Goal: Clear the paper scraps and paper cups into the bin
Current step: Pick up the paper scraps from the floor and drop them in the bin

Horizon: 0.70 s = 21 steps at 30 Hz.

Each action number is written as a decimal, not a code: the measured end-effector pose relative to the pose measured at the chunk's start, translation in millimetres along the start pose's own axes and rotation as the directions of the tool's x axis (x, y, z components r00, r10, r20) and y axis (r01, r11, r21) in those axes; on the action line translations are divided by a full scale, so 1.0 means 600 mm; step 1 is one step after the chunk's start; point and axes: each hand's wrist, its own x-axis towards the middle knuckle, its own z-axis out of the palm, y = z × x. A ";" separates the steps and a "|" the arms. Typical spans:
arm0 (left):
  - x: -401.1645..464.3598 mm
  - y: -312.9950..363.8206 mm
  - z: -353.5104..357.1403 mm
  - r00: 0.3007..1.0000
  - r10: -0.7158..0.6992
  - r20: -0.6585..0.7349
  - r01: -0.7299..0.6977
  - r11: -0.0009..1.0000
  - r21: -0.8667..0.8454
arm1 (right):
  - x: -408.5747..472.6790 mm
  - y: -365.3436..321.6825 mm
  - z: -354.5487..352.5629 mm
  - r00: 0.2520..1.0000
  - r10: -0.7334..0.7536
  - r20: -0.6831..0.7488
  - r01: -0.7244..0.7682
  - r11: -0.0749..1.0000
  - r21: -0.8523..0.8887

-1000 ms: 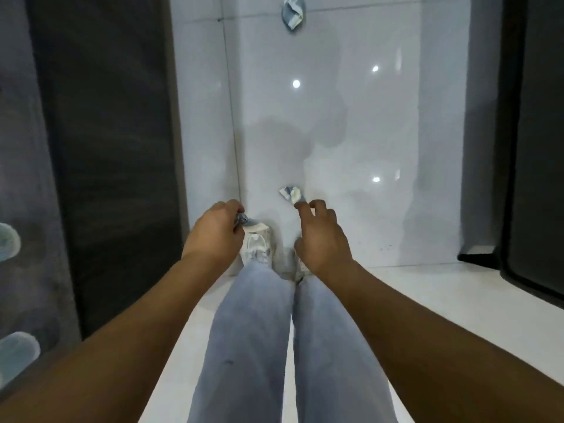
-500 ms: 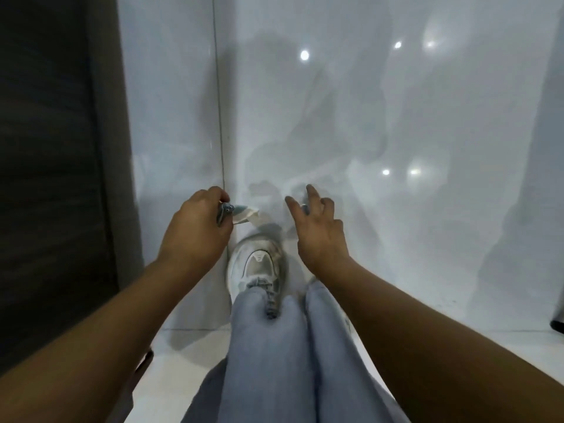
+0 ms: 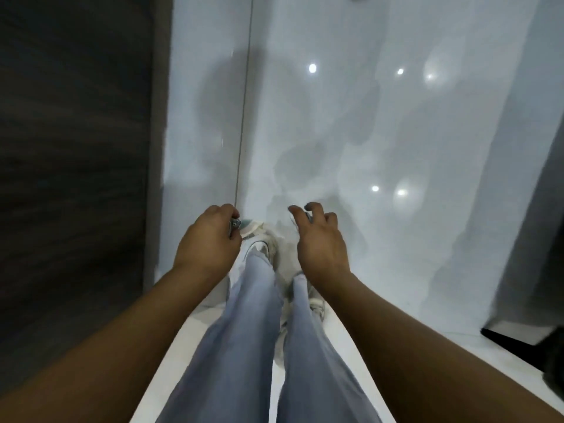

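My left hand [image 3: 210, 242] grips a small crumpled paper scrap [image 3: 241, 225], grey and pale teal, which pokes out past the thumb. My right hand [image 3: 320, 239] hovers beside it over the glossy white floor with its fingers curled. A thin pale sliver of paper scrap [image 3: 309, 216] shows between those fingers. Both hands are out in front of my legs, above my white shoes [image 3: 264, 247]. Neither a bin nor paper cups are in view.
A dark wood panel [image 3: 76, 178] with a grey edge runs along the left. A dark object [image 3: 537, 300] stands at the right edge on the white tiled floor [image 3: 366, 132]. My legs in light blue jeans [image 3: 244, 346] fill the lower middle.
The scrap that lay on the floor by my right fingertips is gone from the floor; my right fingers have curled over it. The view has shifted forward as I step; my left hand keeps its scrap.
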 end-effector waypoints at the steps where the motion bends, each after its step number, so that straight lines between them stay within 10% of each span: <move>1: -0.025 0.013 -0.021 1.000 -0.006 0.000 0.006 1.000 -0.016 | -0.022 -0.011 -0.035 1.000 -0.013 0.010 0.013 1.000 0.011; 12: -0.416 0.125 -0.377 0.989 -0.095 -0.116 0.082 0.991 -0.110 | -0.359 -0.252 -0.469 0.941 -0.297 0.163 0.329 0.918 -0.224; 21: -0.745 0.086 -0.439 0.930 -0.241 -0.278 0.184 0.959 -0.215 | -0.610 -0.384 -0.526 0.853 -0.446 0.270 0.518 0.782 -0.345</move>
